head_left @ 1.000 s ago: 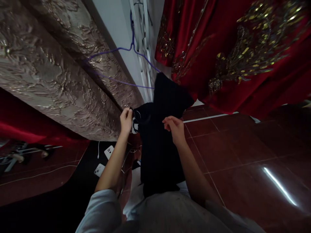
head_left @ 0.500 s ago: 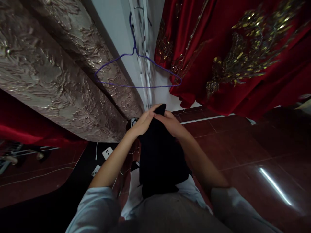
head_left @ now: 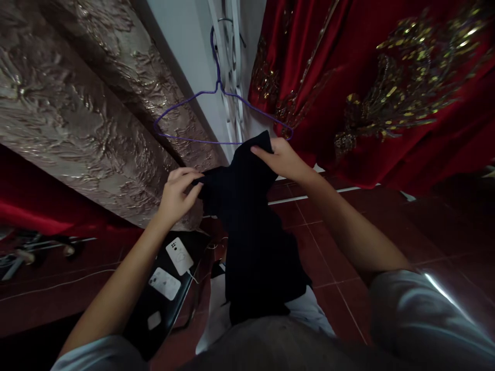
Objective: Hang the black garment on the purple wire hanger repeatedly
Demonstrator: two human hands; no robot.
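A black garment (head_left: 255, 232) hangs stretched between my hands, its lower part lying over my lap; its exact kind is hard to make out in the dark. My left hand (head_left: 178, 193) pinches its left corner between thumb and fingers. On the other side, my right hand (head_left: 284, 157) grips the upper right corner, thumb on top and fingers behind the cloth. Just beyond the garment's upper edge hangs a bare purple clothes hanger (head_left: 193, 95), hooked on a white metal lattice (head_left: 232, 67).
Beige textured fabric (head_left: 96, 118) hangs at the left, red cloth with gold sequins (head_left: 328, 93) at the right. Two phones, a white one (head_left: 180, 256) with a cable and a patterned one (head_left: 165, 283), lie on a black surface at the lower left. Red tiles (head_left: 328, 257) cover the floor.
My hands were together at the garment's top. They have moved apart, left hand to the left and right hand up and rightward, spreading the cloth's upper part.
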